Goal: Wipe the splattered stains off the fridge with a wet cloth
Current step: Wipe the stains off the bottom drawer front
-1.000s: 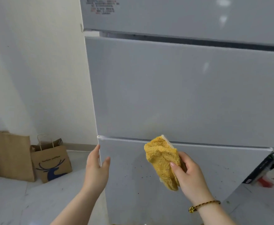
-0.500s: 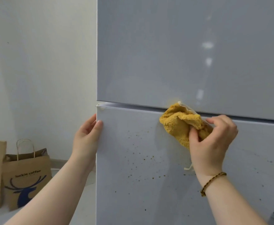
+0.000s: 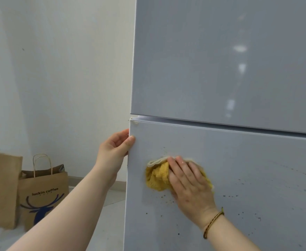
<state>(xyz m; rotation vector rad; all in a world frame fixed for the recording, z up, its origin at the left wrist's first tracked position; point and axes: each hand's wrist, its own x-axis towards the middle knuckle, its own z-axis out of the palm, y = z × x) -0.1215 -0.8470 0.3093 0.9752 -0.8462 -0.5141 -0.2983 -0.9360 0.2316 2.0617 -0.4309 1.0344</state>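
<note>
A grey fridge (image 3: 221, 69) fills the right of the view. Its lower door (image 3: 257, 160) is speckled with small dark brown stains (image 3: 166, 198) below and to the right of my right hand. My right hand (image 3: 188, 182) lies flat with straight fingers on a yellow cloth (image 3: 156, 178), pressing it against the lower door. The hand covers much of the cloth. My left hand (image 3: 116, 147) grips the left edge of the lower door, thumb on the front face and fingers round the side.
Two brown paper bags (image 3: 41, 192) stand on the pale floor at the lower left, against the white wall (image 3: 58, 69). One bears a blue deer logo. A gap separates the fridge's upper and lower doors.
My right hand has flattened on the cloth and carried it down and left from the door's top edge onto the stained area. My left hand stays on the door edge.
</note>
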